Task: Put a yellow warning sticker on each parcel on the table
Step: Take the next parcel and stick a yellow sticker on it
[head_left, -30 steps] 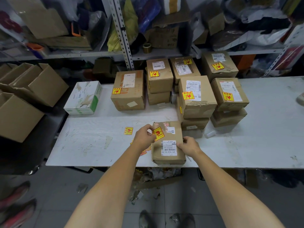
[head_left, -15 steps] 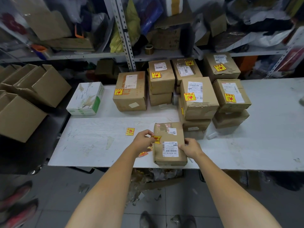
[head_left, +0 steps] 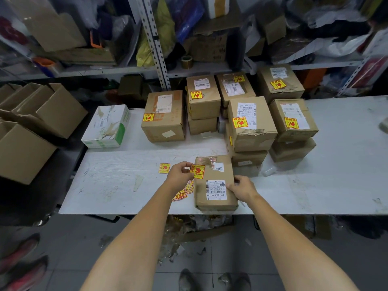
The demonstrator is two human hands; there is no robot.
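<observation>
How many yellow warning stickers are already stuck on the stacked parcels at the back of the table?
6 in plain view: left box, box beside it, rear middle box, rear right box, tall middle stack, right stack. A yellow sliver on the lower middle box may be another; lower parcels hide their tops.

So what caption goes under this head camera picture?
Left hand presses a yellow warning sticker onto a brown cardboard parcel; right hand steadies it.

a person's left hand [head_left: 180,175] pinches a yellow warning sticker [head_left: 197,171] against the top left edge of a brown cardboard parcel [head_left: 215,182] at the near edge of a white tabletop [head_left: 325,185], while the right hand [head_left: 243,189] rests on the parcel's right side. a loose sticker [head_left: 164,168] lies just left; more stickers [head_left: 184,191] lie under the left wrist. stickered parcels [head_left: 251,122] stand stacked behind.
</observation>
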